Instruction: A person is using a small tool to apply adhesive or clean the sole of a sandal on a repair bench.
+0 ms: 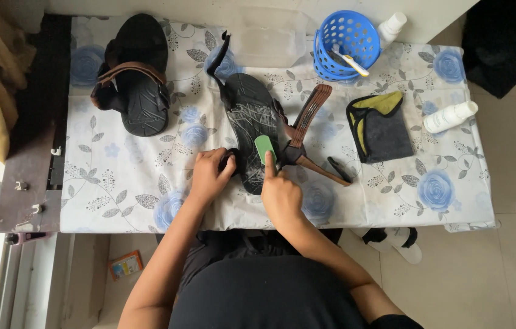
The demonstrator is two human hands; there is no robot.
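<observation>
A black sandal (250, 116) with brown straps lies on the flower-patterned tablecloth (124, 176), its footbed streaked with white lather. My left hand (210, 175) grips the sandal's near edge and steadies it. My right hand (279, 190) holds a small green sponge (264, 148), index finger pressed on top, against the footbed. A second black sandal (135, 76) with brown straps rests at the far left of the table, away from both hands.
A blue perforated basket (346, 44) holding a toothbrush stands at the back, beside a clear plastic tub (268, 38) and a white bottle (390, 27). A grey and yellow cloth (379, 127) and another white bottle (450, 116) lie to the right. White slippers (399, 240) sit on the floor.
</observation>
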